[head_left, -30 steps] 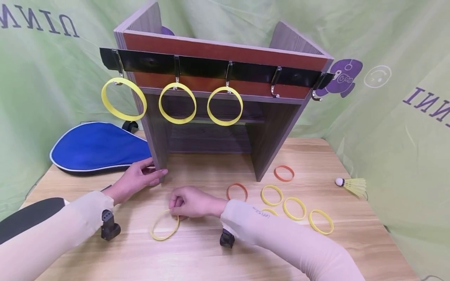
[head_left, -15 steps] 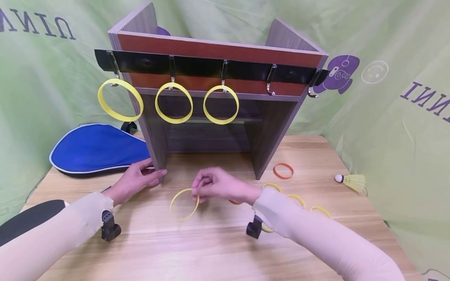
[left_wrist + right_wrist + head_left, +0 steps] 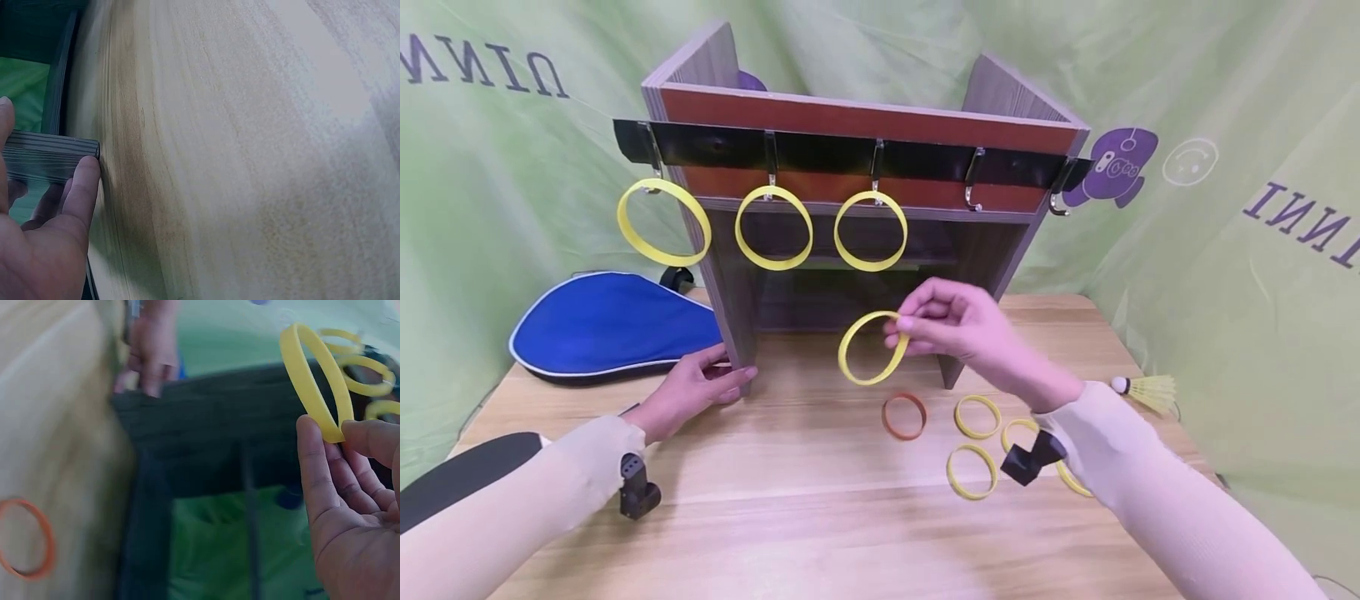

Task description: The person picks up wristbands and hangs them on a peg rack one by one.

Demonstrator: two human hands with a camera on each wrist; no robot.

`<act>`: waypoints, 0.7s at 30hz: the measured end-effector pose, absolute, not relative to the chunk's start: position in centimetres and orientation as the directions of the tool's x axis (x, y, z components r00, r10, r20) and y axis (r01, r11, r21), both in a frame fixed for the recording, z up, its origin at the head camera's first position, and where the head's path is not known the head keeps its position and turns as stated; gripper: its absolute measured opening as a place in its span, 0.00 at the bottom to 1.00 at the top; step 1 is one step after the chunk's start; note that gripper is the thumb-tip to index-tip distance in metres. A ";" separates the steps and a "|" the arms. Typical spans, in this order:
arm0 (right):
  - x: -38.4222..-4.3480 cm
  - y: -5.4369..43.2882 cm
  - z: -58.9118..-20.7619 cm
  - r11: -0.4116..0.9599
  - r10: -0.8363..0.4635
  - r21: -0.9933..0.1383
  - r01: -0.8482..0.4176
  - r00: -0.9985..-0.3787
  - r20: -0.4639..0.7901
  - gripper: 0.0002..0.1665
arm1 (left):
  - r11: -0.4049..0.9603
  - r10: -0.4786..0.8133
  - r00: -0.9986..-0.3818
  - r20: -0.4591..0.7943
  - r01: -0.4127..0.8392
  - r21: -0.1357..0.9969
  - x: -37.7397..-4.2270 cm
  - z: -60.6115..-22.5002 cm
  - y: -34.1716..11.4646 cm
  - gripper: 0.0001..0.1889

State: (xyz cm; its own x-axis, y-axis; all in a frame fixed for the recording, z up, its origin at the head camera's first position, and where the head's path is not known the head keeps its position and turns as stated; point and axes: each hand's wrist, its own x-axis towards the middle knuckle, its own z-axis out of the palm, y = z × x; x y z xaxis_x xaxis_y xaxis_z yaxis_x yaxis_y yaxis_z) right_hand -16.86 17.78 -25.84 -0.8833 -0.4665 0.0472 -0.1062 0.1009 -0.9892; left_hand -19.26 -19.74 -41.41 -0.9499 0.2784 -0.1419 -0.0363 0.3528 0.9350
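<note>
My right hand (image 3: 951,325) pinches a yellow wristband (image 3: 843,354) between thumb and fingers, raised in front of the wooden shelf's opening. In the right wrist view the same wristband (image 3: 304,381) stands up from the fingertips. My left hand (image 3: 688,392) grips the foot of the shelf's left side panel (image 3: 735,325), and in the left wrist view its fingers wrap the panel's edge (image 3: 56,145). Across the shelf's front runs a black rail (image 3: 827,154) with several hooks. Three yellow wristbands (image 3: 775,266) hang from its left hooks; the two right hooks (image 3: 973,200) carry nothing.
On the table (image 3: 760,533) lie an orange wristband (image 3: 906,437) and several yellow wristbands (image 3: 972,497), some partly behind the right forearm. A blue racket case (image 3: 617,321) lies left of the shelf, a dark paddle (image 3: 471,471) nearer. A shuttlecock (image 3: 1150,392) lies far right.
My right hand has lifted the yellow wristband off the tabletop and carried it up and to the right, towards the shelf. The left hand stays on the panel.
</note>
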 end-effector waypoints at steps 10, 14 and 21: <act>-15.9 20.4 -21.9 -0.189 -0.212 -0.947 -0.261 -0.930 0.299 0.08 | 0.352 0.274 -0.950 -0.147 -0.043 0.935 -19.2 -41.5 -19.6 0.40; -15.5 20.6 -21.3 -0.255 -0.102 -0.911 -0.324 -0.928 0.359 0.06 | 0.345 0.278 -0.949 -0.148 -0.045 0.938 -19.2 -41.5 -19.6 0.40; -15.9 20.2 -21.3 -0.305 0.015 -0.866 -0.396 -0.912 0.411 0.06 | 0.344 0.278 -0.950 -0.145 -0.043 0.938 -19.3 -41.6 -19.7 0.41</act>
